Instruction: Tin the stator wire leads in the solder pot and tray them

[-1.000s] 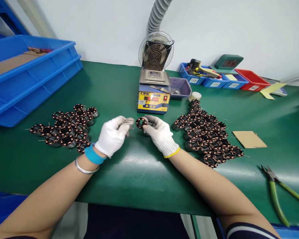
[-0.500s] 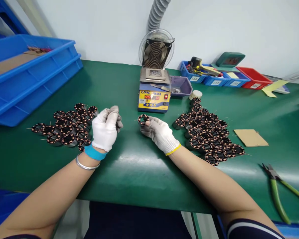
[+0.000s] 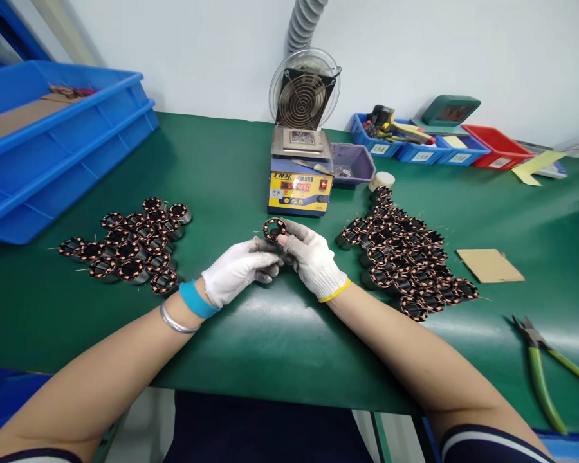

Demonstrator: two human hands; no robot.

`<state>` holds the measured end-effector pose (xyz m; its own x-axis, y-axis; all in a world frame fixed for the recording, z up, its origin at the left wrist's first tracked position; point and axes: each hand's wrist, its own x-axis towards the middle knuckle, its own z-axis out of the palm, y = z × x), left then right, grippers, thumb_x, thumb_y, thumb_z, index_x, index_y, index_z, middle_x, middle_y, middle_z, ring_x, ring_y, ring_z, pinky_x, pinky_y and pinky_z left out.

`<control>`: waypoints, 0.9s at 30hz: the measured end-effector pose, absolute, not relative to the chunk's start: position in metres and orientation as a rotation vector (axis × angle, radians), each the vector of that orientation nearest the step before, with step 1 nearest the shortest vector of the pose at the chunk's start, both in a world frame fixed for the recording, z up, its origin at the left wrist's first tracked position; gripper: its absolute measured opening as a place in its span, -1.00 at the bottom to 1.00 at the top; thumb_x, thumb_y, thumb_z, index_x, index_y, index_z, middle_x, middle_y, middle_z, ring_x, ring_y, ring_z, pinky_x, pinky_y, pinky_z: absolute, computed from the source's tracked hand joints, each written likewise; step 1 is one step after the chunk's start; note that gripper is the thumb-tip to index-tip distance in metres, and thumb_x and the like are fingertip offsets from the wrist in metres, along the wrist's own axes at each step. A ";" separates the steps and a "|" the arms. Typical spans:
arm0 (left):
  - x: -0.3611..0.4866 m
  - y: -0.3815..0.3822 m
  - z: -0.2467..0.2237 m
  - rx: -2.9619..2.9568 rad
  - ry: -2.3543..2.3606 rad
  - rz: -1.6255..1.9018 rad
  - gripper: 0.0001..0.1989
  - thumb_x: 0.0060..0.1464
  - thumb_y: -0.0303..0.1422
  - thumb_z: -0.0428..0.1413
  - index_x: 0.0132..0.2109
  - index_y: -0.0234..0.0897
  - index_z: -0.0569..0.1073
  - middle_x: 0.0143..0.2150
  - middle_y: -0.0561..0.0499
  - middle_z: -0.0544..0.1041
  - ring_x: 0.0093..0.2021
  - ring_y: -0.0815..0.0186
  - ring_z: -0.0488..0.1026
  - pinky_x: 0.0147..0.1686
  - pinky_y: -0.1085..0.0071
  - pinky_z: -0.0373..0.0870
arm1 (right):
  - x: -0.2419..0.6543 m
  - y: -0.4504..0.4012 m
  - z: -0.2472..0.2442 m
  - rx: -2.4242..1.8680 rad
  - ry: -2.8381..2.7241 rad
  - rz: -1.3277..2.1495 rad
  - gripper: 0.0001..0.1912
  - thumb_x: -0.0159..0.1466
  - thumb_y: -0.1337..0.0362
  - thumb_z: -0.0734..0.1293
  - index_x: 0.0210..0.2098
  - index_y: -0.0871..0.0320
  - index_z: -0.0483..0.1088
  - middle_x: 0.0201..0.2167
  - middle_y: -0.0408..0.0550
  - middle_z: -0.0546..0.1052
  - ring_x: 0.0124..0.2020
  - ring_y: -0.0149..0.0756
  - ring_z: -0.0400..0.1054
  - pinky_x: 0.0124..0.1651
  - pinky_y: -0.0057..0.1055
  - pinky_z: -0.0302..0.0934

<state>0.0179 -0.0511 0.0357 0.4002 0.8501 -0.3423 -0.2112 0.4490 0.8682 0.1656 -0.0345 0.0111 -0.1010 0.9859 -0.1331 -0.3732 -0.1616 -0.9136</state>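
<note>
My right hand, in a white glove with a yellow cuff, grips a small motor stator, a black ring with copper windings. Its thumb presses on the near side of the ring, and a thin wire end sticks out to the left. My left hand, gloved with a blue band at the wrist, has its curled fingers closed against the stator's lower left side. The glove covers part of that contact. More stators stand in a group at the left and a larger group at the right.
Behind the hands stands a yellow and blue solder pot unit with a fan above. Stacked blue crates rise at the left. A purple bin, a red bin, cardboard and green-handled cutters lie rightward.
My left hand has moved right, from beside the left group to the stator in my right hand. The right hand keeps its hold, with the stator shifted slightly left and up.
</note>
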 end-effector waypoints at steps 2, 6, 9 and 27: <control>0.013 -0.048 0.037 0.847 0.890 0.852 -0.77 -0.24 -0.34 0.24 -0.40 -0.35 0.39 -0.53 0.03 0.44 -0.57 0.39 0.36 -0.60 0.49 0.24 | 0.165 -0.034 0.012 -0.988 -0.873 1.510 -0.46 -0.10 0.19 0.49 -0.12 0.21 0.43 -0.34 -0.12 0.50 -0.52 -0.51 0.19 -0.51 -0.50 0.10; 0.009 -0.044 0.036 0.750 0.945 1.062 -0.80 -0.32 -0.38 0.17 -0.43 -0.32 0.36 -0.55 0.06 0.42 -0.62 0.42 0.31 -0.70 0.52 0.11 | 0.163 -0.036 0.013 -0.982 -0.846 1.515 -0.46 -0.11 0.19 0.49 -0.12 0.21 0.44 -0.41 -0.16 0.47 -0.57 -0.56 0.09 -0.56 -0.52 0.01; 0.015 -0.045 0.032 0.815 0.955 0.898 -0.68 -0.37 -0.46 0.17 -0.31 -0.33 0.40 -0.45 0.02 0.47 -0.58 0.42 0.34 -0.70 0.54 0.09 | 0.161 -0.039 0.013 -0.972 -0.856 1.572 -0.42 -0.13 0.17 0.51 -0.11 0.19 0.44 -0.33 -0.12 0.50 -0.54 -0.53 0.16 -0.55 -0.52 0.02; 0.009 -0.046 0.033 1.102 0.974 0.810 -0.73 -0.27 -0.38 0.23 -0.33 -0.36 0.43 -0.46 -0.02 0.52 -0.55 0.38 0.41 -0.66 0.53 0.24 | 0.165 -0.038 0.016 -0.959 -0.846 1.598 -0.45 -0.11 0.16 0.49 -0.10 0.18 0.46 -0.51 -0.23 0.40 -0.61 -0.58 0.03 -0.60 -0.55 -0.06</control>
